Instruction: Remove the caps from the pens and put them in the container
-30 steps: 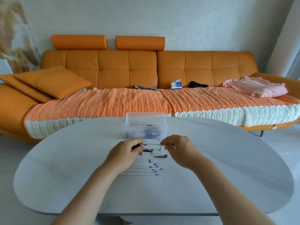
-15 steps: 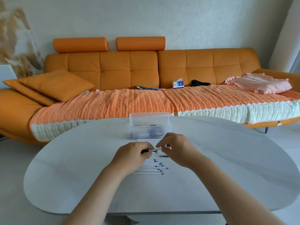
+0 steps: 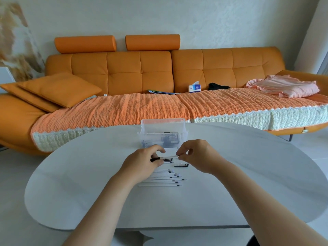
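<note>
The slim white plastic pen with a black cap is held level just above the oval white table, stretched between 2 hands so each end can be pulled against the other. The left hand curls its fingers and thumb round the black capped end, while the right hand pinches the white barrel between thumb and forefinger, its other fingers loosely bent. Whether the cap has come free of the barrel cannot be told at this size.

Directly behind the hands stands the clear ribbed plastic container, near enough for a short reach, which suits dropping each piece in quickly; dark pieces show through its front wall. In front of the hands lies a tidy row of bare white pens, side by side with dark tips pointing right, likely sorted there as finished. A small black piece, apparently a loose cap, lies on the table between the row and the right hand, not yet in the container
</note>
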The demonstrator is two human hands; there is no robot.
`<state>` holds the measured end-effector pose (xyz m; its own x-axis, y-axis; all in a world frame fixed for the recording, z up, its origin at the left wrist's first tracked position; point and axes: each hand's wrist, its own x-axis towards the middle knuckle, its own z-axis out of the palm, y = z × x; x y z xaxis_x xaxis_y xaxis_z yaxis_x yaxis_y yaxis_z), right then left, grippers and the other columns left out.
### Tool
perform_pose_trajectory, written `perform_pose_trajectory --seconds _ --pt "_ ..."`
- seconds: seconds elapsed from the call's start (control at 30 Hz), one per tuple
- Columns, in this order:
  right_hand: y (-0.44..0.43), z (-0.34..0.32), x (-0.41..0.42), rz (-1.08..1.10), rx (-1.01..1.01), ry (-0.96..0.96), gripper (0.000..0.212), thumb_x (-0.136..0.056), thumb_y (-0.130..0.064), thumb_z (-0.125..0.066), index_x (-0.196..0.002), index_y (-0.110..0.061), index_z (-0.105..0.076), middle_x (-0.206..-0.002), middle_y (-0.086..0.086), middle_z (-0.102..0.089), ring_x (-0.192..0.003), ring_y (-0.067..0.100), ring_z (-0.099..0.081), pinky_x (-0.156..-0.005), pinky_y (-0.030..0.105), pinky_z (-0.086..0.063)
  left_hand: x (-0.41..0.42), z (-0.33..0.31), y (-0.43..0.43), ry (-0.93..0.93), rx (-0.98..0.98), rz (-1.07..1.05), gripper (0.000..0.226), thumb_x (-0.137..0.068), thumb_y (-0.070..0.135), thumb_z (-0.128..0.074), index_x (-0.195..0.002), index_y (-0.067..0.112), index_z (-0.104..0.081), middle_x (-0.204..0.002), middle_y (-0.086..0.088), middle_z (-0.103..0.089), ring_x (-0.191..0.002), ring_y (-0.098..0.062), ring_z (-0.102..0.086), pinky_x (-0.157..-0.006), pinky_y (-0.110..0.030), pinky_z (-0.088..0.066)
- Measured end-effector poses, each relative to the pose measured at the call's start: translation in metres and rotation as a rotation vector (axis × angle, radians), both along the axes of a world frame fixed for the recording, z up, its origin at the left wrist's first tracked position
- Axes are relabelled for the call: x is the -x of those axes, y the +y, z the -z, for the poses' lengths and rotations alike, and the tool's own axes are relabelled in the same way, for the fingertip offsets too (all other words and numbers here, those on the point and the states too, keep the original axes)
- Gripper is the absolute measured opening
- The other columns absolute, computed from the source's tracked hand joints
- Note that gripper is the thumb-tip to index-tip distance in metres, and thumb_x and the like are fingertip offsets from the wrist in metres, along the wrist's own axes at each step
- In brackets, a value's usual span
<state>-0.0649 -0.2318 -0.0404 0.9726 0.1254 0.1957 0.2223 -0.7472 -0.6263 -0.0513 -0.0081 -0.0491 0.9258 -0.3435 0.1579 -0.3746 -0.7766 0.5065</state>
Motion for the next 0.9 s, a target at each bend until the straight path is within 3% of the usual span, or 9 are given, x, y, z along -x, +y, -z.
perform_pose_trajectory --seconds 0.13,0.3,0.47,0.67,0.8,0.9 --pt "0.01 0.003 0.0 -0.043 -0.051 0.002 0.017 -0.084 -0.018 -0.076 -0.088 -0.035 -0.075 -0.084 -0.02 -0.068 -0.072 0.003 -0.06 -0.061 0.011 -0.047 0.0 0.003 -0.013 -0.021 -0.011 0.014 0.018 -0.09 0.045 -0.06 -0.105 0.044 -0.052 -0.089 0.022 -0.062 -0.083 -0.003 -0.058 -0.073 -0.028 -0.048" --pt "0.014 0.007 -0.003 -0.073 -0.167 0.006 0.015 -0.085 -0.013 -0.075 -0.09 -0.027 -0.078 -0.065 -0.027 -0.064 -0.056 0.001 -0.056 -0.057 0.014 -0.047 -0.004 0.001 -0.019 -0.035 0.007 -0.01 0.017 -0.087 0.05 -0.061 -0.099 0.043 -0.052 -0.088 0.021 -0.064 -0.082 -0.005 -0.059 -0.069 -0.028 -0.047" --pt "0.009 0.009 -0.007 -0.051 -0.203 -0.038 0.029 -0.083 -0.013 -0.075 -0.082 -0.042 -0.068 -0.079 -0.014 -0.071 -0.057 0.006 -0.057 -0.056 0.018 -0.047 -0.009 0.002 -0.026 -0.062 0.023 -0.007 0.013 -0.091 0.051 -0.054 -0.092 0.039 -0.059 -0.082 0.021 -0.068 -0.077 -0.002 -0.06 -0.068 -0.028 -0.048" --pt "-0.002 0.011 -0.008 -0.023 -0.129 -0.032 0.015 -0.086 -0.021 -0.073 -0.082 -0.035 -0.07 -0.081 -0.016 -0.07 -0.054 0.004 -0.056 -0.053 0.014 -0.045 -0.014 0.011 -0.032 -0.092 0.0 -0.017 0.013 -0.089 0.053 -0.054 -0.087 0.042 -0.061 -0.079 0.022 -0.067 -0.077 -0.003 -0.06 -0.073 -0.033 -0.053" --pt "-0.005 0.013 -0.009 -0.029 -0.098 -0.033 0.01 -0.087 -0.027 -0.074 -0.081 -0.035 -0.072 -0.077 -0.02 -0.069 -0.052 0.004 -0.055 -0.051 0.015 -0.044 -0.013 0.009 -0.039 -0.108 0.006 0.015 0.02 -0.089 0.058 -0.053 -0.089 0.041 -0.063 -0.078 0.023 -0.067 -0.073 0.001 -0.059 -0.064 -0.026 -0.048" --pt "-0.007 0.017 -0.013 -0.012 -0.077 -0.044 0.006 -0.087 -0.03 -0.073 -0.083 -0.034 -0.072 -0.081 -0.02 -0.069 -0.052 0.006 -0.056 -0.054 0.02 -0.048 -0.015 0.008 -0.041 -0.13 0.018 0.026 0.016 -0.092 0.051 -0.053 -0.086 0.038 -0.062 -0.076 0.024 -0.067 -0.068 0.002 -0.059 -0.062 -0.026 -0.047"
